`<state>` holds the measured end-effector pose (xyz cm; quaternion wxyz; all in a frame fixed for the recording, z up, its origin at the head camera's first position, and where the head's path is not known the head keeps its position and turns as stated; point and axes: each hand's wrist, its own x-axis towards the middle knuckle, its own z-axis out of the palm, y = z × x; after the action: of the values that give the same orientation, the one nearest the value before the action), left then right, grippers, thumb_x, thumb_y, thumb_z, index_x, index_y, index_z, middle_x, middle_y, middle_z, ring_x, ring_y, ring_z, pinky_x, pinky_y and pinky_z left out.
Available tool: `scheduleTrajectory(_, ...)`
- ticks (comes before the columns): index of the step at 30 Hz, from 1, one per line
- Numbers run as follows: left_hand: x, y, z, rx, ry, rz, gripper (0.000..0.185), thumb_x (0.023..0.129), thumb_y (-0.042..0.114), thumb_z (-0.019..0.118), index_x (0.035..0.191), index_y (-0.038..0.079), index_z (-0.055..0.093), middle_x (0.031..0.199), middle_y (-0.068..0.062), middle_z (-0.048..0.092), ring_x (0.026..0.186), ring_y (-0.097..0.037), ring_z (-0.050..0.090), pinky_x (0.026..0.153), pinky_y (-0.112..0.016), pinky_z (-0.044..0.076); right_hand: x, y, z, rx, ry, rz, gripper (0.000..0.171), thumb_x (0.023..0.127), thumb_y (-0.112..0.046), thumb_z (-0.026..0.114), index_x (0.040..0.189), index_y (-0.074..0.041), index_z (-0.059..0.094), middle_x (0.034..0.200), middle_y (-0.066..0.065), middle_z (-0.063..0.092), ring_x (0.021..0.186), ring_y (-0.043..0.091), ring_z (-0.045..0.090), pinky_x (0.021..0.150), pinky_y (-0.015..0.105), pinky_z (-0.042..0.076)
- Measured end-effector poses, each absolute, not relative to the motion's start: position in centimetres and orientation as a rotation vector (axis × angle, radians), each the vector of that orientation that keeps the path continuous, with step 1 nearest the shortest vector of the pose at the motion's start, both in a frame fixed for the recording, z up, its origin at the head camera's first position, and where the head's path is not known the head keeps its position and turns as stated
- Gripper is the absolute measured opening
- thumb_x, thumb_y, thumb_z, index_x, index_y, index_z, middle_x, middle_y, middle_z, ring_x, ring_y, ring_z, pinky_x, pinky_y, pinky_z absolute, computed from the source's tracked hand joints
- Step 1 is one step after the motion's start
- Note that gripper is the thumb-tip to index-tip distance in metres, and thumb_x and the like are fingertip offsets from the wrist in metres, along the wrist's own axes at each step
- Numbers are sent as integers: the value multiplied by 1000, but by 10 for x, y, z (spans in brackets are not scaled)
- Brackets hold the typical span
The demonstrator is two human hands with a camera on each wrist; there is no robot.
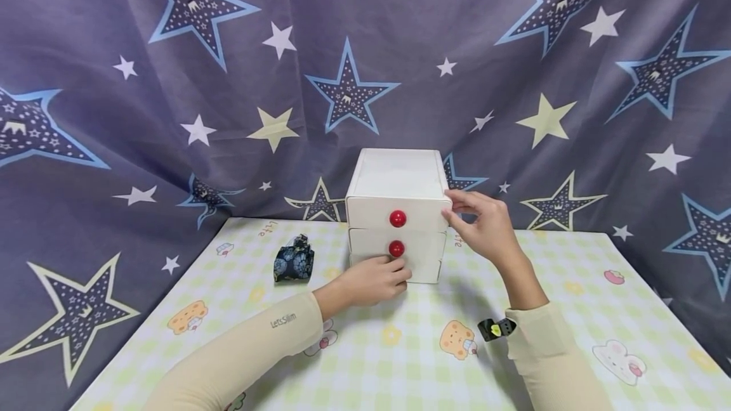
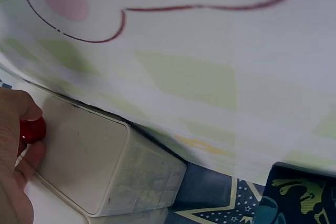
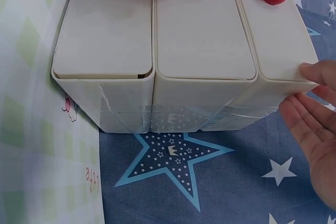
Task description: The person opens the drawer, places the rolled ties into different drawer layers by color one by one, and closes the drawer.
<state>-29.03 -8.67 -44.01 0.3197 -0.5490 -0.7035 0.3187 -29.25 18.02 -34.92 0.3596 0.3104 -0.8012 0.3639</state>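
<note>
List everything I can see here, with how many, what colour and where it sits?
drawer box: one, white, three drawers stacked, at the back middle of the table.
knobs: three, red, one on each drawer front; the lowest is under the left hand's fingers.
cloth bundle: one, dark blue with a pale pattern, on the table to the left of the drawer box.
table cover: one, pale green and white checks with small cartoon animals, over the tabletop.
curtain: one, grey-purple with blue, white and cream stars, behind the table.
sleeves: two, cream, on both forearms.
wrist band: one, black, on the right wrist.
left hand: grip round the lowest knob.
right hand: fingers on the drawer box's upper right edge.
</note>
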Motion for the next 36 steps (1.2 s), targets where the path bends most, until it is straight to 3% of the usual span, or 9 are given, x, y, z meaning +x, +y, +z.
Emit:
scheduleTrajectory(14,-289,-82,-442,-1419,-1850,910,15,103,24,58,103,28,73,110,4,56,110,-21,53,74,-26,50,-292,182,-350,805,-2056,943,36,86,-6,83,120,-1,75,107,14,76,87,25,75,77,36,63)
scheduleTrajectory(27,-288,-83,-441,-1420,-1838,905,15,102,22,59,100,27,73,108,4,55,107,-21,52,73,-27,49,-295,179,-351,807,-2033,960,34,86,-3,82,119,-1,75,103,15,76,84,27,75,74,46,62)
scheduleTrajectory(36,-288,-83,-443,-1424,-1814,864,16,102,21,60,96,27,73,104,4,54,100,-20,51,73,-28,50,-294,180,-350,790,-2049,962,34,86,-4,83,119,-2,75,103,13,76,84,26,76,75,39,61)
